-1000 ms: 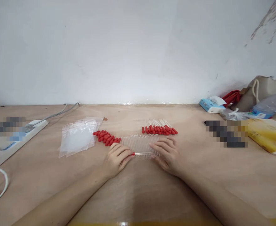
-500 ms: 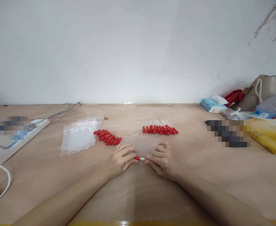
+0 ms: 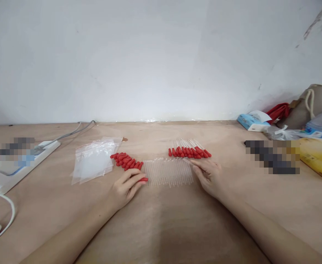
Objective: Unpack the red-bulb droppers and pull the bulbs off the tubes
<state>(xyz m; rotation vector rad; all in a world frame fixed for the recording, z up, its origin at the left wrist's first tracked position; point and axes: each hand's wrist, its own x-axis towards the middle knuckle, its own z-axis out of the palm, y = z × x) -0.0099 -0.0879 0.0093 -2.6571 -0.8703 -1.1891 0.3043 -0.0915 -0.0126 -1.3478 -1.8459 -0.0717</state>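
Our left hand (image 3: pixel 126 187) grasps a red bulb (image 3: pixel 143 179) just left of the clear tubes (image 3: pixel 167 172), which lie on the desk (image 3: pixel 204 234), long axes pointing away from us. Our right hand (image 3: pixel 208 176) is by their far right end; whether its grip holds 1, we cannot tell.

We've got tubes (image 3: pixel 167 174) rowed mid-frame on the table (image 3: pixel 161 223), bulb pile (image 3: pixel 126 160) at their upper-left corner, droppers (image 3: pixel 189 151) behind their right half, bags (image 3: pixel 92 161) left of the pile, power strip (image 3: pixel 41 156) far left, tissue box (image 3: pixel 255 123) right.
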